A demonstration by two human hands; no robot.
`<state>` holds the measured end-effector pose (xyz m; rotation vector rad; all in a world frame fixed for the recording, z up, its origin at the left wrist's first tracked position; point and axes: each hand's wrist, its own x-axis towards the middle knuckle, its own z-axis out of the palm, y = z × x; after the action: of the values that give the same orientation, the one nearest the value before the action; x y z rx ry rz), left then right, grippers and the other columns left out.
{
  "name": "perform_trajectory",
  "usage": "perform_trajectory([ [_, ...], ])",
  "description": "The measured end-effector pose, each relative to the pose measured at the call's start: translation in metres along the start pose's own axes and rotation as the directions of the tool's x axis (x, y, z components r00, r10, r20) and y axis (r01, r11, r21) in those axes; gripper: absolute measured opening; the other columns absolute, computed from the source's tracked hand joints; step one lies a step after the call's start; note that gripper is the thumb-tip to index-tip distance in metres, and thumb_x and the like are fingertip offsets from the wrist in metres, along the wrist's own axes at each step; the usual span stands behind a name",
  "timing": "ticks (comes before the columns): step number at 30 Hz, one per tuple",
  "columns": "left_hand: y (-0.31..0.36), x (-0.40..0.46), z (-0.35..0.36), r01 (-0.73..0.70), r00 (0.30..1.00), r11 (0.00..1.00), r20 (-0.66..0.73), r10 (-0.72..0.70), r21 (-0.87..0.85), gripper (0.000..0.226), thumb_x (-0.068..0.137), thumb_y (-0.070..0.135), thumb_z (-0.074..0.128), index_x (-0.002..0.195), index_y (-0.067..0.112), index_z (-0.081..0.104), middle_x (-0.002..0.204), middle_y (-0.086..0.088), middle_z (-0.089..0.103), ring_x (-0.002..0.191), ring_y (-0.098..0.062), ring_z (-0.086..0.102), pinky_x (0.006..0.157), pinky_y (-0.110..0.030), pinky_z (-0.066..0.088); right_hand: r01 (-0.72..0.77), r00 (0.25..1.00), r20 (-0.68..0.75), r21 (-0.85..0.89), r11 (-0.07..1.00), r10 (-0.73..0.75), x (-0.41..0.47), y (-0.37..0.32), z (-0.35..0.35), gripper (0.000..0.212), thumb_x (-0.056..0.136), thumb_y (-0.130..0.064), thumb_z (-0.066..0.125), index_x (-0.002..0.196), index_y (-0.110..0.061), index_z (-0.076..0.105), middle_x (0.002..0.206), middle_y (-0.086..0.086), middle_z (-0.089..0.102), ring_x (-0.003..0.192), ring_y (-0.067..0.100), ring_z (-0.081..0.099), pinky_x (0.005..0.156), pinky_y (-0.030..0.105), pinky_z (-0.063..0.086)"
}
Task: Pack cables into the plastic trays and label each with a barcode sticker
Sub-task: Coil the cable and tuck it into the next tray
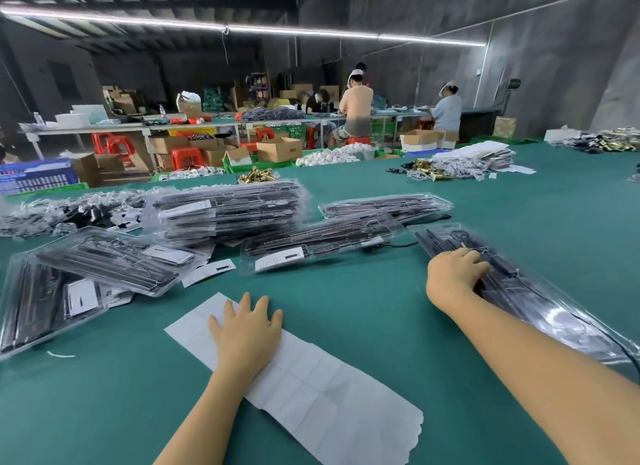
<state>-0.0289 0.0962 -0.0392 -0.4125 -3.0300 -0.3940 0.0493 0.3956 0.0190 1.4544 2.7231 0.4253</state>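
My left hand lies flat, fingers spread, on a long white sticker backing sheet on the green table. My right hand rests on the near end of a clear plastic tray holding black cables, its fingers curled over the tray's edge. Another packed tray with a white barcode label lies in the middle. A stack of packed trays stands behind it. More trays lie at the left, some labelled.
The green table stretches far to the right. Loose bagged cables are heaped at the far left, gold parts and white packets at the far right. Several people work at a bench in the background, with boxes and red stools.
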Motion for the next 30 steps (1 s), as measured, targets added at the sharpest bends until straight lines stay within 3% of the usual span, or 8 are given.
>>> perform_trajectory([
  [5, 0.000, 0.000, 0.001, -0.003, 1.000, 1.000, -0.018, 0.003, -0.012, 0.043, 0.097, 0.050, 0.025, 0.133, 0.034, 0.041, 0.154, 0.003, 0.028, 0.141, -0.029, 0.018, 0.113, -0.056, 0.010, 0.085, 0.996, 0.027, -0.142, 0.986, -0.082, -0.001, 0.003, -0.008, 0.047, 0.081, -0.010, 0.057, 0.127, -0.008, 0.052, 0.127, 0.017, 0.049, 0.112, 0.032, 0.044, 0.086, 0.040, 0.044],
  [9, -0.001, 0.002, 0.002, -0.005, 1.000, 1.000, -0.024, 0.004, -0.015, 0.042, 0.097, 0.050, 0.025, 0.131, 0.034, 0.042, 0.153, 0.003, 0.029, 0.141, -0.029, 0.018, 0.112, -0.057, 0.009, 0.063, 0.998, 0.027, -0.065, 0.996, -0.061, 0.000, 0.019, -0.028, 0.036, 0.080, -0.008, 0.057, 0.115, -0.016, 0.062, 0.120, 0.007, 0.060, 0.109, 0.031, 0.053, 0.086, 0.037, 0.048],
  [13, -0.001, 0.002, 0.002, -0.003, 1.000, 1.000, -0.024, 0.003, -0.017, 0.041, 0.096, 0.050, 0.025, 0.129, 0.033, 0.043, 0.150, 0.003, 0.033, 0.140, -0.029, 0.021, 0.112, -0.057, 0.011, 0.012, 1.000, -0.003, 0.107, 0.994, -0.012, -0.002, 0.044, -0.067, 0.033, 0.087, -0.010, 0.051, 0.118, -0.012, 0.060, 0.124, 0.010, 0.059, 0.112, 0.033, 0.056, 0.090, 0.043, 0.050],
  [18, 0.000, 0.002, 0.000, -0.004, 1.000, 1.000, -0.027, 0.004, -0.020, 0.041, 0.096, 0.049, 0.026, 0.129, 0.033, 0.043, 0.148, 0.003, 0.034, 0.139, -0.029, 0.022, 0.112, -0.057, 0.012, 0.080, 0.996, -0.032, 0.081, 0.993, -0.078, -0.028, 0.050, -0.117, 0.027, 0.088, -0.007, 0.046, 0.113, -0.009, 0.057, 0.118, 0.014, 0.057, 0.109, 0.035, 0.055, 0.093, 0.045, 0.049],
  [21, 0.000, 0.001, 0.000, -0.005, 1.000, 1.000, -0.021, 0.005, -0.020, 0.041, 0.096, 0.049, 0.026, 0.130, 0.033, 0.043, 0.150, 0.002, 0.033, 0.140, -0.029, 0.021, 0.112, -0.057, 0.011, 0.159, 0.978, -0.140, 0.045, 0.986, -0.152, -0.048, 0.046, -0.140, 0.006, 0.087, -0.004, 0.046, 0.086, -0.009, 0.050, 0.083, 0.008, 0.051, 0.087, 0.030, 0.053, 0.076, 0.036, 0.049],
  [24, 0.000, 0.001, -0.001, -0.009, 1.000, 1.000, -0.022, 0.008, -0.017, 0.041, 0.096, 0.049, 0.026, 0.130, 0.033, 0.043, 0.150, 0.002, 0.033, 0.140, -0.030, 0.021, 0.112, -0.057, 0.011, 0.206, 0.936, -0.290, -0.009, 0.978, -0.200, -0.069, 0.042, -0.162, 0.021, 0.087, -0.006, 0.050, 0.068, -0.010, 0.041, 0.066, 0.006, 0.040, 0.073, 0.026, 0.046, 0.063, 0.033, 0.038],
  [28, 0.000, 0.000, 0.000, -0.010, 1.000, 1.000, -0.023, 0.010, -0.016, 0.041, 0.097, 0.049, 0.026, 0.131, 0.033, 0.043, 0.152, 0.001, 0.031, 0.141, -0.030, 0.019, 0.112, -0.057, 0.009, 0.295, 0.829, -0.495, -0.010, 0.956, -0.260, -0.095, 0.026, -0.190, 0.007, 0.083, -0.004, 0.055, 0.089, -0.007, 0.055, 0.077, 0.009, 0.045, 0.083, 0.030, 0.053, 0.057, 0.029, 0.033],
  [30, 0.000, 0.000, -0.001, -0.006, 1.000, 1.000, -0.025, 0.006, -0.021, 0.040, 0.097, 0.049, 0.026, 0.129, 0.033, 0.044, 0.151, 0.001, 0.031, 0.141, -0.031, 0.019, 0.113, -0.057, 0.009, 0.336, 0.757, -0.594, -0.005, 0.942, -0.273, -0.103, 0.016, -0.196, 0.025, 0.080, 0.002, 0.056, 0.104, -0.004, 0.060, 0.078, 0.011, 0.049, 0.073, 0.029, 0.047, 0.050, 0.026, 0.026],
])
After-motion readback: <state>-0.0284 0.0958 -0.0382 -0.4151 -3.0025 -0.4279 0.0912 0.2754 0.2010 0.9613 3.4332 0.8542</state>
